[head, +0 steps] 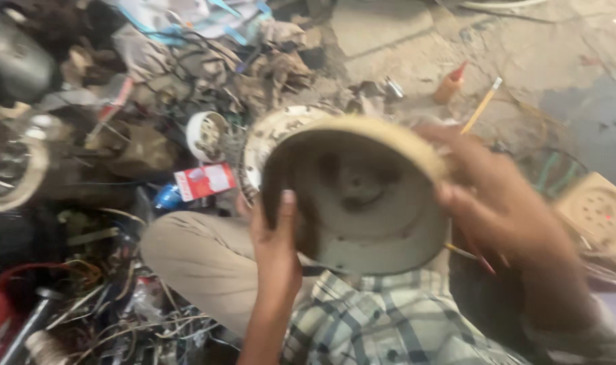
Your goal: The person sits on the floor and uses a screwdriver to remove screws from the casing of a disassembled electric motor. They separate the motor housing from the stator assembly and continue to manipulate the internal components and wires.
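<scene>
**Round housing held up in both hands, hollow side to the camera**

The round housing (362, 196), a dirty cream bowl-shaped cover, is held above the person's lap, over the checked shirt (389, 318). Its open hollow faces up toward the camera, tilted a little left; its axis runs roughly along the line of sight, with a hub visible at the centre. The left hand (275, 236) grips the near-left rim, thumb lying inside the hollow. The right hand (490, 196) is curled around the right rim, fingers blurred. A pencil (482, 105) lies on the ground beyond.
</scene>
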